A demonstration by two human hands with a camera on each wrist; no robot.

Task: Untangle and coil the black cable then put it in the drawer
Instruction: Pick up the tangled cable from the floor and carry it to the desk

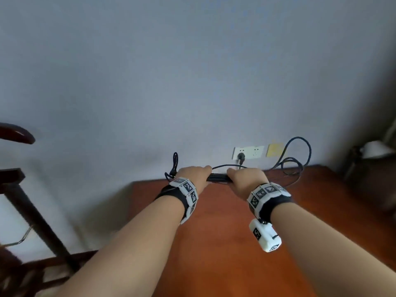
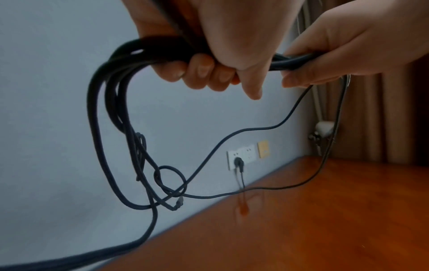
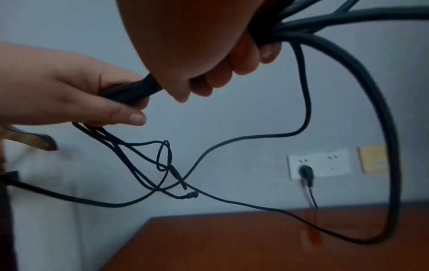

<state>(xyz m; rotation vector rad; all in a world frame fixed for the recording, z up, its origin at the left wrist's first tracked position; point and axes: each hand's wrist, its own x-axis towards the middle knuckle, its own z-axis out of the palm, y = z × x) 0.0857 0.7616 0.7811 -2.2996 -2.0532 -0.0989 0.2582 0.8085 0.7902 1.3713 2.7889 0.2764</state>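
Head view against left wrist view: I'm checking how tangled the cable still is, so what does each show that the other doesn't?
Only the head view shows both wrist bands, a dark wooden chair at the left, and loose loops arching up at the right.

Only the left wrist view shows the hanging strands crossing in a small knot-like loop and curled fingers round the bundle.

Both show the left hand and right hand gripping the black cable, the wall socket with a plug in it, and the wooden tabletop.
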